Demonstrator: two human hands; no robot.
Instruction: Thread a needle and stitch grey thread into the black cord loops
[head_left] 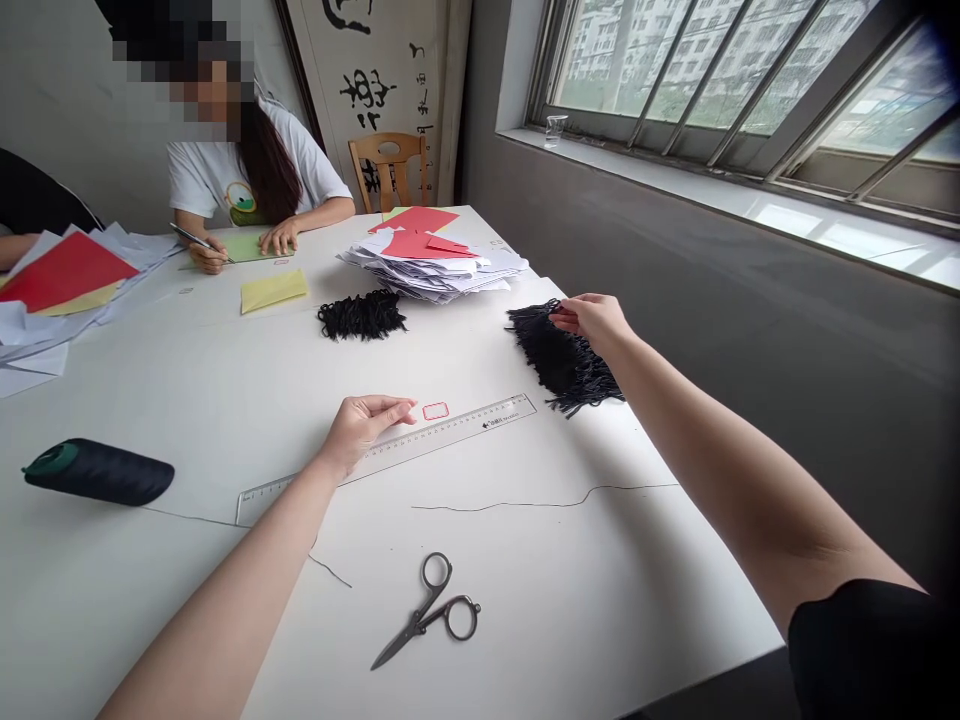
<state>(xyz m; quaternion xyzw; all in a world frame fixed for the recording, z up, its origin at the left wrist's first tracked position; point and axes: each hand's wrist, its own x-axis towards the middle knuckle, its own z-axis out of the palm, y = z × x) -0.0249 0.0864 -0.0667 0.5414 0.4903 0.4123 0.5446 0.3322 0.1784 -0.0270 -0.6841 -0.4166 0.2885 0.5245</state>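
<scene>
My left hand (367,428) hovers over the clear plastic ruler (450,428), thumb and fingers pinched together. Whatever it may hold is too small to make out. My right hand (592,320) has its fingertips closed at the upper edge of a row of black thread tassels (562,360); what lies between them is hidden. On the left lies a spool of dark thread (105,472), its loose end passing under my left forearm. A cut black thread (510,506) stretches across the table. Folding scissors (427,612) rest nearest me, blades together.
A smaller pile of black looped thread (361,315) sits mid-table, beside a stack of white and red paper (435,262). Across the white table (225,380), a person (262,165) writes on green paper. Yellow paper (274,291) lies near them. More papers (75,275) are at far left.
</scene>
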